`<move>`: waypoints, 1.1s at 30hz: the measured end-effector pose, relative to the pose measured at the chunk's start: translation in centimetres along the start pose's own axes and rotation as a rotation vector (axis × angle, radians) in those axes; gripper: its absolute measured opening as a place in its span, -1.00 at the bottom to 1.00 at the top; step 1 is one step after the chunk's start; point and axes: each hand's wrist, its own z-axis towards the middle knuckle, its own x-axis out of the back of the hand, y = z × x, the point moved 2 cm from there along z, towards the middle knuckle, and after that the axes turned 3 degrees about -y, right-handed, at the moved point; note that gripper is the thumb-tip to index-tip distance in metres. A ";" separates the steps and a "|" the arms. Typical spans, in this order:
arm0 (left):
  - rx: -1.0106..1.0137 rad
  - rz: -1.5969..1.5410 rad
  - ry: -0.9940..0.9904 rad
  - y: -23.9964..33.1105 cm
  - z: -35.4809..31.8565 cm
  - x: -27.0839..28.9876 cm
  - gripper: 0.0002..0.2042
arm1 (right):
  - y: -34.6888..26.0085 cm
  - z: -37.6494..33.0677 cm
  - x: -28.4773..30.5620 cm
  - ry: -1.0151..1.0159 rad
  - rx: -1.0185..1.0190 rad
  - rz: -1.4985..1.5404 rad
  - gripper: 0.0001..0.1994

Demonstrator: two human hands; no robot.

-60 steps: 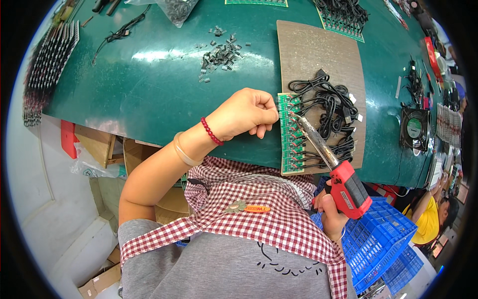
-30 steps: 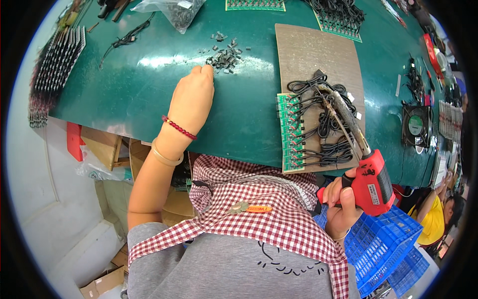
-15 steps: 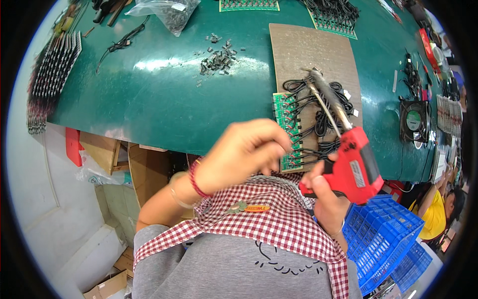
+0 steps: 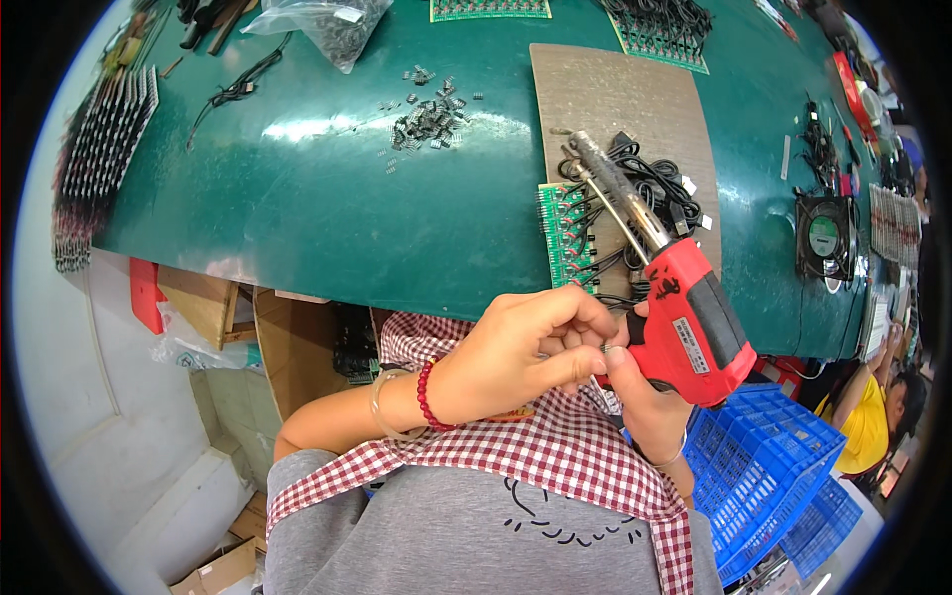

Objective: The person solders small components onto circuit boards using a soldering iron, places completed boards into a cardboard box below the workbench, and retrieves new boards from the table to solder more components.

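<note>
We see the red soldering gun held up over the near edge of the tabletop, its metal barrel slanting far and left above the green circuit board and the black cables. Our right hand is clenched around the gun's handle from below. Our left hand meets it just to the left, the fingers pinched together at the gun's near end, touching the right hand's fingertips; something small seems to sit between them, but it is too small to tell what. A red bead bracelet and a clear band circle the left wrist.

The circuit board lies on the near left edge of a brown mat, with the cables bunched to its right on the same mat. Farther left on the green tabletop lies a scatter of small dark parts, and beyond it, at the far edge, a clear plastic bag of similar pieces. A row of dark strips runs along the left rim. To the right of the mat stands a small square fan. Near and right of our hands, below the tabletop, is a blue plastic crate. Our lap shows a red and white checked cloth over grey fabric. At the far right rim a person in a yellow top is seated
</note>
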 end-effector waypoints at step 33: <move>0.350 0.033 0.069 -2.3 4.5 8.0 -0.90 | 7.2 -4.5 5.5 -0.002 0.013 -0.024 -0.65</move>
